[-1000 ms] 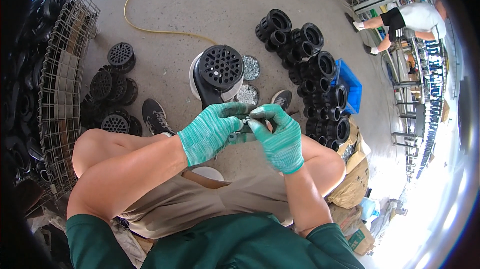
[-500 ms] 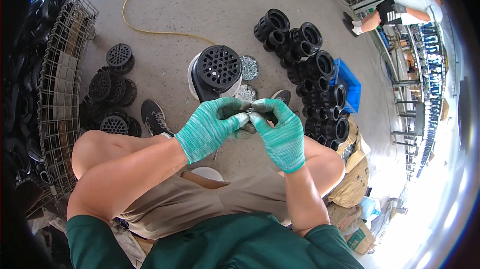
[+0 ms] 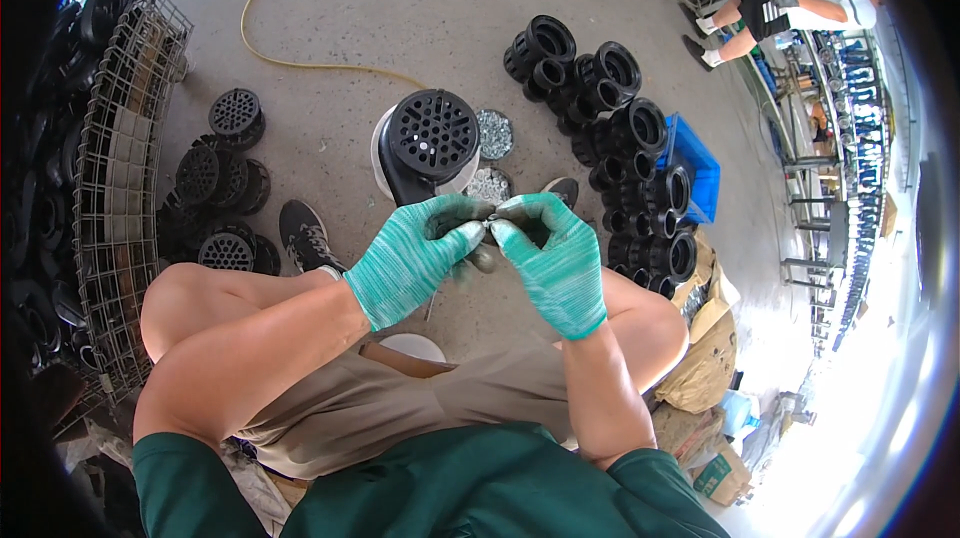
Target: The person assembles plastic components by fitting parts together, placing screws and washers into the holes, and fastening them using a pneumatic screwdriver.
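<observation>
My left hand (image 3: 412,256) and my right hand (image 3: 552,260), both in green knitted gloves with dark-stained fingers, meet in front of me. Their thumbs and fingertips pinch together around a tiny shiny bit (image 3: 489,223), too small to name. Just beyond them a round black plastic fitting with a perforated top (image 3: 433,135) rests on a white round support (image 3: 384,164). Right of it stand two round containers: one of small grey metal parts (image 3: 494,134), and a nearer one of silvery parts (image 3: 489,185), partly behind my fingers.
Several black pipe fittings (image 3: 640,128) stand in rows at the right, beside a blue crate (image 3: 705,173). More perforated black fittings (image 3: 236,114) lie at the left, near a wire cage (image 3: 125,158). A yellow hose (image 3: 262,50) crosses the floor. Another person (image 3: 790,8) stands by racks.
Both hands have shifted very slightly left and up in the picture, fingertips still together. The person at the far right has changed stance, with both legs now showing.
</observation>
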`<state>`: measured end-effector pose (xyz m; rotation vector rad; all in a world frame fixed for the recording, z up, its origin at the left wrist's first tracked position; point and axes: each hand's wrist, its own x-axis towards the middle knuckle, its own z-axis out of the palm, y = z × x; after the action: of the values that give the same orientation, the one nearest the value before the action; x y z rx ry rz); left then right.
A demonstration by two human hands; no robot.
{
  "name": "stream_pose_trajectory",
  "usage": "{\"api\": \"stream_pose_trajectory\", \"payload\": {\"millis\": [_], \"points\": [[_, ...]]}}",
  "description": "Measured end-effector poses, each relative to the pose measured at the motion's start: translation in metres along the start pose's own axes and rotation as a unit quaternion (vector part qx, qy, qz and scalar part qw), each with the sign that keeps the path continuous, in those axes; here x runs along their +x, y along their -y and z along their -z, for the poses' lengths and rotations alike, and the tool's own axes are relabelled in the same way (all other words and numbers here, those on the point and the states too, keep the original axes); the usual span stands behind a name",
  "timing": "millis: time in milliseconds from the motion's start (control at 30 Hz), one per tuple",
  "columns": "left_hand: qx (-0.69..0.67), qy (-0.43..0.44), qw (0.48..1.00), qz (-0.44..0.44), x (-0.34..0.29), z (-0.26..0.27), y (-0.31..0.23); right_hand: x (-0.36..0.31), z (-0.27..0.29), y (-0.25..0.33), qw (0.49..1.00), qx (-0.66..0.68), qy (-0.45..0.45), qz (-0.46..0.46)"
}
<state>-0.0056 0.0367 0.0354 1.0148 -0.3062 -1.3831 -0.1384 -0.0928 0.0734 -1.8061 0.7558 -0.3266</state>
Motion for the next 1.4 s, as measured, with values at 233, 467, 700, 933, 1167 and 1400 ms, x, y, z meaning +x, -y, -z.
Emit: {"api": "stream_pose_trajectory", "payload": {"millis": [233,467,700,933,1167,1400], "points": [[-0.092,-0.022,0.993,0.076,0.002,0.002,0.007,0.007,-0.003,-0.013,0.987,0.113,0.034,-0.107],[-0.004,-0.033,0.998,0.057,0.003,0.005,0.011,0.005,-0.013,-0.023,0.991,0.079,0.012,-0.107],[0.069,-0.011,0.995,0.07,0.003,0.006,0.004,0.006,0.003,-0.031,0.952,0.248,0.055,-0.174],[0.085,-0.017,0.994,0.059,0.004,0.002,0.003,0.001,0.002,-0.026,0.973,0.188,0.056,-0.122],[0.092,-0.028,0.995,0.028,0.006,0.005,0.007,0.0,0.002,-0.034,0.959,0.237,0.079,-0.131],[0.112,-0.07,0.991,-0.019,0.008,0.01,-0.007,0.014,-0.007,-0.037,0.955,0.258,0.082,-0.12]]}}
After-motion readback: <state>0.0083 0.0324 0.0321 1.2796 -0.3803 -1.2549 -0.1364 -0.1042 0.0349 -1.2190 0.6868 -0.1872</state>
